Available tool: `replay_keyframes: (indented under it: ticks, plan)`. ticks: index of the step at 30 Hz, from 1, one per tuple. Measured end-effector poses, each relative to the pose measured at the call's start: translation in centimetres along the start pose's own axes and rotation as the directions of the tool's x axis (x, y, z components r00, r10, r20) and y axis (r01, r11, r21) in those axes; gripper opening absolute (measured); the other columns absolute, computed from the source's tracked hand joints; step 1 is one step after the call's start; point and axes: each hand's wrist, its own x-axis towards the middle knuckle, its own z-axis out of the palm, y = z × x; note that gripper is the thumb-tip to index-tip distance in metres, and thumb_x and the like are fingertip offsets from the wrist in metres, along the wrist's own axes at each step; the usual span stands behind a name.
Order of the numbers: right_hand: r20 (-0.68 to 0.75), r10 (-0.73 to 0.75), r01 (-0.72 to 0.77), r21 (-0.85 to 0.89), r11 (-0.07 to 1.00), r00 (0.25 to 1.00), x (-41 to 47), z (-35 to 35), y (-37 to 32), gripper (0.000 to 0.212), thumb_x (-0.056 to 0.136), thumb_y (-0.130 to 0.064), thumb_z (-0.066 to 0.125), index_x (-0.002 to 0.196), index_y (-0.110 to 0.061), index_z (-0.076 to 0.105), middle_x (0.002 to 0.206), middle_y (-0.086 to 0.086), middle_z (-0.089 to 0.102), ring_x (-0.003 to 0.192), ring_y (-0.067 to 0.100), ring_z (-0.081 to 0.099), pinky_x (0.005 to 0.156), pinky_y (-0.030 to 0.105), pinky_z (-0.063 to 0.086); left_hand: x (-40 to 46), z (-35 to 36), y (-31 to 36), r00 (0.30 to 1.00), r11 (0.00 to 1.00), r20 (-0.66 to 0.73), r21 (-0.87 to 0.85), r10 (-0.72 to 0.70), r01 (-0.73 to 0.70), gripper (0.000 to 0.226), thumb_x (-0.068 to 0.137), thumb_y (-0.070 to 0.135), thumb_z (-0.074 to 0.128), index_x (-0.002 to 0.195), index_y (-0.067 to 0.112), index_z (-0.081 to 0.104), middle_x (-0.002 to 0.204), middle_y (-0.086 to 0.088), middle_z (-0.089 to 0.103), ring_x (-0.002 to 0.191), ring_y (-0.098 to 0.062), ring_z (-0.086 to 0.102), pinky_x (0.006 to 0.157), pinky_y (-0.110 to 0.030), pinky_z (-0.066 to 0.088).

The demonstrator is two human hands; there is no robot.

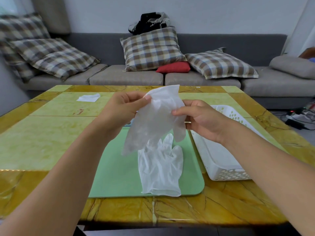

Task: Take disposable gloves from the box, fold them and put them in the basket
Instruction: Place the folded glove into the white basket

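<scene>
Both hands pinch one glove (153, 120) in the air: left hand (124, 109) at its cuff, right hand (199, 120) at its side. Spread it flat on the tray (115, 167) below before folding; the basket (219, 160) sits just right of the right hand.

grey sofa (153, 77) | plaid cushions (151, 48) | pale wall (221, 14) | marble table (51, 133)

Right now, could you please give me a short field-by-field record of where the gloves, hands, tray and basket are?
held glove: translucent glove raised above the tray, pinched by both hands
left hand: grips its upper left edge
right hand: grips its right edge
second glove: white glove lying flat on the green tray, unfolded
basket: white basket right of the tray; no glove visible inside
surface: yellow table
</scene>
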Motion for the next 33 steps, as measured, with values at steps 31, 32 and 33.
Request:
replay_keyframes:
  ticks: [31,32,33]
  plan:
    - [-0.083,0.139,-0.147,-0.094,0.985,0.987,0.9,1.4,0.8,0.021,0.085,0.0,0.075,0.106,0.0,0.071,0.102,0.015,0.076,0.084,0.025,0.072,0.075,0.034,0.06,-0.1,0.7,-1.1,0.965,0.961,0.051,0.117,-0.258,0.251,0.01,0.091,0.009,0.072,0.083,0.015,0.074,0.082,-0.005,0.074,0.066,-0.012,0.07,0.068,-0.03,0.061]
    - [-0.145,-0.019,0.004,-0.099,0.995,0.989,1.0,1.5,0.2,0.016,0.085,-0.002,0.076,0.1,-0.001,0.072,0.1,0.015,0.075,0.085,0.026,0.071,0.076,0.035,0.058,0.0,0.8,-0.5,0.992,0.989,-0.028,0.085,-0.119,0.121,0.009,0.09,0.01,0.072,0.083,0.015,0.075,0.081,-0.005,0.075,0.068,-0.012,0.069,0.071,-0.032,0.06]
    - [-0.199,-0.216,0.197,-0.114,0.974,0.956,0.9,1.4,-0.7,0.011,0.085,-0.003,0.077,0.094,-0.004,0.072,0.095,0.012,0.075,0.084,0.024,0.07,0.076,0.036,0.057,0.1,1.0,0.5,0.993,0.997,-0.106,0.06,0.049,-0.043,0.007,0.09,0.012,0.073,0.086,0.016,0.077,0.083,-0.004,0.077,0.073,-0.012,0.07,0.075,-0.033,0.06]
